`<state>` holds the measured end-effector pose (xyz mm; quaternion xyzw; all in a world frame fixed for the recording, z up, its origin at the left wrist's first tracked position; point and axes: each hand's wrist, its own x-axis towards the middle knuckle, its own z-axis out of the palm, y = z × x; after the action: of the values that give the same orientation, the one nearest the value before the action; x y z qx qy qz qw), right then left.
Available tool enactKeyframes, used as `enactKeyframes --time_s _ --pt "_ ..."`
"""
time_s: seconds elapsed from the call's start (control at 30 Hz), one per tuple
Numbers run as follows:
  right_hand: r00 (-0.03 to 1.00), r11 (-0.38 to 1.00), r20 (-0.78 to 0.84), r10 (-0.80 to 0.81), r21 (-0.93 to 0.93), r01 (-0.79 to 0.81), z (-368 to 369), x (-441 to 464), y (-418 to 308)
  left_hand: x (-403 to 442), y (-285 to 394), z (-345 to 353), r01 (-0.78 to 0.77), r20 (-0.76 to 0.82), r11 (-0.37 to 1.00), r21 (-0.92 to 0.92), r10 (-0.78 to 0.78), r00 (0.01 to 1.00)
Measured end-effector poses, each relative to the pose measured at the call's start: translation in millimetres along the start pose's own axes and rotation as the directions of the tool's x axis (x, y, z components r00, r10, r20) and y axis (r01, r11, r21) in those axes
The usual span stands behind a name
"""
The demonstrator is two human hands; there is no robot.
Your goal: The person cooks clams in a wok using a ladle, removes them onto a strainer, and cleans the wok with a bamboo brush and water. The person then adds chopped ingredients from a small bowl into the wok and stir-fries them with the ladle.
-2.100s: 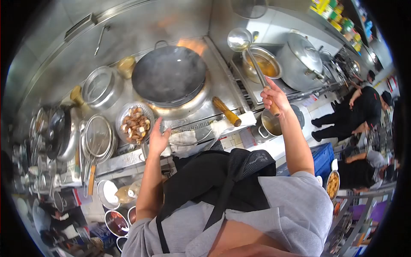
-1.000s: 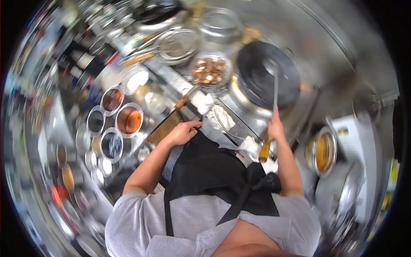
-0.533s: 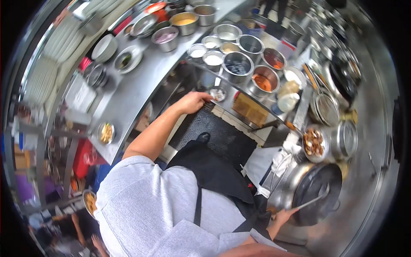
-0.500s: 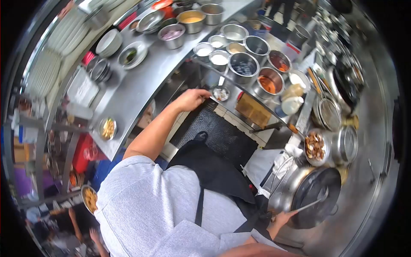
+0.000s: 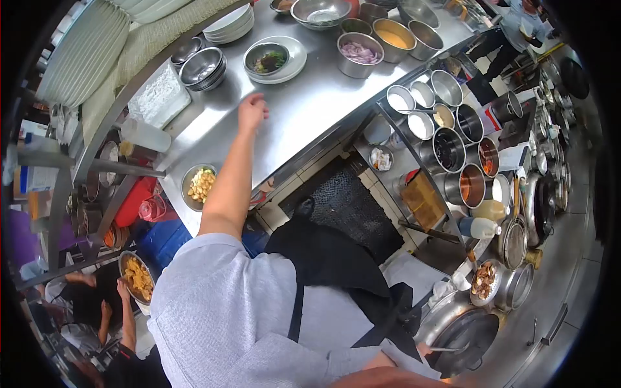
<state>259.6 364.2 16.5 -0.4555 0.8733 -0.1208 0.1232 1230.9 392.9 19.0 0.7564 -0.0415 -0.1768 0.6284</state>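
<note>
My left hand (image 5: 252, 111) reaches over the steel counter (image 5: 304, 97), its fingers loosely bent and apart, with nothing seen in them. Just beyond it, a small metal bowl (image 5: 268, 61) of green and dark food sits on a white plate (image 5: 294, 64). Beside my left forearm stands a metal bowl (image 5: 199, 186) of pale, diced food. Low at the right, my right hand (image 5: 424, 350) is mostly hidden by my clothing. It grips the handle of a ladle (image 5: 446, 350), whose head lies in the dark wok (image 5: 462, 333).
Stacked metal bowls (image 5: 202, 68) and a bowl of sliced onion (image 5: 359, 55) stand on the counter. Several seasoning pots, including one of red sauce (image 5: 472, 184), fill the rack at right. At lower left, a co-worker's hand (image 5: 123, 289) touches a bowl of yellow food (image 5: 137, 278).
My left hand has moved from beside the small bowl of white bits on the shelf to above the counter, near the plate. The view has swung left. My right hand stays at the ladle.
</note>
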Motion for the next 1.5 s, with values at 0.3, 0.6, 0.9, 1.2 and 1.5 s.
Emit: enactKeyframes --time_s 0.3,0.6,0.9,1.2,1.5 --pt "0.996 0.997 0.039 0.076 0.01 -0.077 20.2 -30.3 -40.8 165.5 29.3 -9.2 0.157 -0.18 0.981 0.117 -0.134 0.975" --pt "0.987 0.986 0.059 0.15 0.06 -0.153 22.3 -51.3 -2.6 88.1 85.5 41.6 -0.103 0.067 0.986 0.133 0.095 0.993" --pt "0.911 0.872 0.002 0.411 0.292 -0.394 1.4 -92.5 24.4 -171.6 112.4 241.3 -0.15 0.757 0.98 -0.129 0.195 0.624" --pt "0.897 0.606 0.126 0.424 0.697 -0.385 -86.0 -109.4 40.5 -504.1 -17.8 395.9 0.149 0.845 0.838 0.525 -0.493 -0.206" --pt "0.782 0.461 0.135 0.608 0.743 -0.486 -111.4 -149.8 47.7 -785.6 37.1 544.3 -0.237 0.822 0.972 -0.002 -0.133 -0.553"
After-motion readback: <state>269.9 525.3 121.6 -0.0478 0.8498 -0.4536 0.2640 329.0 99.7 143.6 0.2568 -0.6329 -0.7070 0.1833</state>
